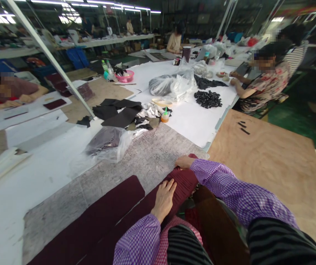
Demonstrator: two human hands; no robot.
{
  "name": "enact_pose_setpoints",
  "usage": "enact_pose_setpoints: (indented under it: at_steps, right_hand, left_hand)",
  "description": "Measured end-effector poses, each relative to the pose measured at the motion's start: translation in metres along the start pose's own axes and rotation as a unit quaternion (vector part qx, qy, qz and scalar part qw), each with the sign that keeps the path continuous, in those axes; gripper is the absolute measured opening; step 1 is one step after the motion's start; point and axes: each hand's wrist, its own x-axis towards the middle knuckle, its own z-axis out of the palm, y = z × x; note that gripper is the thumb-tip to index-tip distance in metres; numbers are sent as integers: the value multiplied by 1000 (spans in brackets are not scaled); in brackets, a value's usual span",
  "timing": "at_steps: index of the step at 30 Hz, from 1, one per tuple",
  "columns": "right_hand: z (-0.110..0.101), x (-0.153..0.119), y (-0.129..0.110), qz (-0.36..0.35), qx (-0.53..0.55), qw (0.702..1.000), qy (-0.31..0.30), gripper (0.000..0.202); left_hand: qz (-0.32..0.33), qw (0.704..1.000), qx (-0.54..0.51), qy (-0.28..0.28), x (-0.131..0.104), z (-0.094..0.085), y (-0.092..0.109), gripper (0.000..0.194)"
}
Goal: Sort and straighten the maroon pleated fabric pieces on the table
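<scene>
My left hand [164, 197] lies flat, fingers stretched out, on a long dark maroon strip of material [130, 224] with a row of fine slits or pleats near its far end. At that far end, my right hand [184, 162] is closed on the strip's edge; its fingertips are partly hidden. A second maroon piece [97, 217] lies alongside to the left. Both pieces rest on a worn grey board [61, 213]. Brown and red material [211, 221] hangs below the table edge, near my lap.
Beyond the board are a clear plastic bag [109, 141], black offcuts [123, 112] and a small glue bottle [164, 116]. A pile of small black pieces [208, 99] lies farther off. At right is a plywood board [268, 162]; a co-worker [268, 79] sits behind it. A slanted post [50, 59] stands left.
</scene>
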Motion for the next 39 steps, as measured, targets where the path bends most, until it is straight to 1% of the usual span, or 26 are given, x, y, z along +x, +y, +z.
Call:
enact_pose_setpoints:
  at_steps: [3,6,8,12,15,18,24,30,35,39]
  right_hand:
    - [-2,0,1,11,-3,1000,-24,20]
    - [-7,-3,9,27,10,999,-24,24]
    - [-11,-7,21,41,25,999,-16,26]
    - [-15,-16,52,58,71,996,3,30]
    - [-11,-22,71,51,114,992,19,27]
    - [-4,-25,81,50,146,987,38,26]
    - [2,-24,82,62,176,981,60,25]
    - [2,-17,77,78,162,981,67,25]
    - [5,-12,76,83,137,986,54,24]
    - [6,-10,75,76,123,989,36,24]
  left_hand:
    - [-7,1000,6,1,2,-1,1,51]
    - [-10,1000,8,3,3,-3,3,51]
    - [-11,1000,8,4,3,-3,3,51]
    - [-11,1000,6,5,3,-4,2,48]
    - [-12,1000,5,6,3,-4,2,47]
    - [-14,1000,3,7,4,-6,3,47]
    - [-19,1000,-4,4,5,-7,3,48]
    - [-30,1000,-8,5,6,-5,4,50]
    - [-39,999,-6,8,9,-3,5,51]
    - [-45,999,4,3,12,-2,6,47]
